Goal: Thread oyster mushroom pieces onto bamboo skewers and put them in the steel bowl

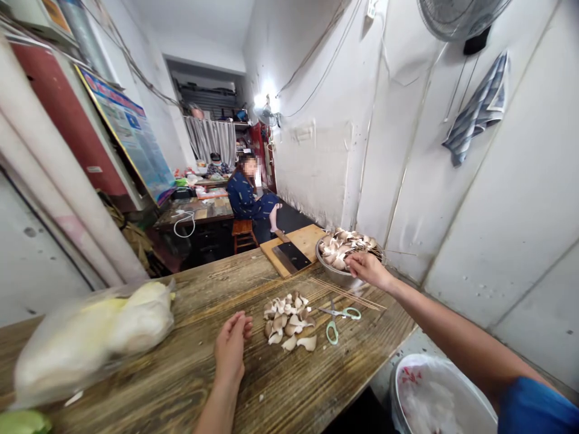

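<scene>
My left hand [230,343] rests on the wooden table with its fingers loosely curled together, and nothing shows in them. Just to its right lies a heap of oyster mushroom pieces [289,322]. Over the near rim of a metal bowl [337,274] reaches my right hand [368,268], its fingers closed against the contents. Whatever they pinch is too hidden to name. More oyster mushrooms [341,244] fill the bowl, with thin sticks poking out at its right. Scissors with pale green handles [332,331] lie spread beside the heap, near several thin skewers [350,295].
A cleaver [293,256] lies on a cutting board [312,236] at the table's far edge. Plastic-bagged pale produce [136,319] sits at left. Below the right edge stands a lined bin [441,392]. A seated person [246,193] is beyond the table.
</scene>
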Available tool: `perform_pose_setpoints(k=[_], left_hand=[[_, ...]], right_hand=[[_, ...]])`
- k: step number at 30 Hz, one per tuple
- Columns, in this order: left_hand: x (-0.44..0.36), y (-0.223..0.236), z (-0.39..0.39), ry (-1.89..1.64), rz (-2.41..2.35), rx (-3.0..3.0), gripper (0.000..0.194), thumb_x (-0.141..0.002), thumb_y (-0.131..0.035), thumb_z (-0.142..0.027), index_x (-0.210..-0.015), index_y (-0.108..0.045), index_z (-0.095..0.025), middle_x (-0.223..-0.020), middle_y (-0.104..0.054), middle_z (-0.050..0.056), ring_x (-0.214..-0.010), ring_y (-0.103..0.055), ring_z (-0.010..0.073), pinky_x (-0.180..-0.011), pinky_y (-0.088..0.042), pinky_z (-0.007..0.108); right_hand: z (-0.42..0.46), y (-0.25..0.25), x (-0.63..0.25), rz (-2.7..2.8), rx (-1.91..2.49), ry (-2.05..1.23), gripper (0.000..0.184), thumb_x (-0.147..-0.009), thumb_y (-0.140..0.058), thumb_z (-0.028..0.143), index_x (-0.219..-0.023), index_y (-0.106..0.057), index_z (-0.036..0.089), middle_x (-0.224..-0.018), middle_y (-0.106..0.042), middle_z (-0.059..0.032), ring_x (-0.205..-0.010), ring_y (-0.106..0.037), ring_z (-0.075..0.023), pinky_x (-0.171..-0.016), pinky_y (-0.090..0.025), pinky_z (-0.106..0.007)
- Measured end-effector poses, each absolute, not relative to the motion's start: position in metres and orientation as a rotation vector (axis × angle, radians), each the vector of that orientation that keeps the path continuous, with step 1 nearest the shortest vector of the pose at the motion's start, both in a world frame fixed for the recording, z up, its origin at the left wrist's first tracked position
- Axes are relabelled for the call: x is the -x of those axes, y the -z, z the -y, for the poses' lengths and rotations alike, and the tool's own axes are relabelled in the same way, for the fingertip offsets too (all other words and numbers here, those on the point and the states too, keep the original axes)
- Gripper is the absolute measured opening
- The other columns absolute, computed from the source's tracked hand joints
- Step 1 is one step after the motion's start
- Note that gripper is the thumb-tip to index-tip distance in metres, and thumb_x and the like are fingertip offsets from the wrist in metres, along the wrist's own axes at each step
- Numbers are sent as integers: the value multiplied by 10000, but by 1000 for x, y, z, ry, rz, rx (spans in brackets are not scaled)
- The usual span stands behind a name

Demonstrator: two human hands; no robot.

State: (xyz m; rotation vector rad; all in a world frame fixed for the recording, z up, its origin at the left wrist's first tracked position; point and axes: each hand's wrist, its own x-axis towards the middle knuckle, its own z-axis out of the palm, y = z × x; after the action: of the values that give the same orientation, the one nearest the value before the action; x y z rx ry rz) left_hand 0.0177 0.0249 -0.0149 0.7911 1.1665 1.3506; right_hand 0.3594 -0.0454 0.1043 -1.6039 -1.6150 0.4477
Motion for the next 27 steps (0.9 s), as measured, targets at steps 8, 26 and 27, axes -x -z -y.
perform_pose_setpoints(k=[8,26,27], left_hand=[[-18,16,-23,-1314,-1186,-789,469,-488,-704,-382,-880,-593,-147,-735,-640,30,-627,-557,114,-543,-415,217],[-16,21,-26,-1234,-1246,-817,458,-487,-700,-324,-895,-587,-148,-727,-634,25,-617,-555,108,-545,-426,215],[-16,21,-26,-1237,-1244,-819,463,-485,-703,-326,-896,-586,-149,-730,-633,25,-616,-554,108,-544,-426,215]], right_hand=[[46,-106,-376,1471,1631,-563,331,-818,-429,374,-556,-461,174,-398,-457,64,-297,-327,-47,-336,-246,-168],[-43,-147,-413,1399,2178,-383,268,-824,-461,177,-605,-602,116,-436,-591,-21,-327,-466,-74,-379,-373,-170],[-48,-146,-410,1437,2215,-369,266,-829,-460,186,-636,-625,108,-465,-615,-36,-354,-499,-84,-407,-396,-173]])
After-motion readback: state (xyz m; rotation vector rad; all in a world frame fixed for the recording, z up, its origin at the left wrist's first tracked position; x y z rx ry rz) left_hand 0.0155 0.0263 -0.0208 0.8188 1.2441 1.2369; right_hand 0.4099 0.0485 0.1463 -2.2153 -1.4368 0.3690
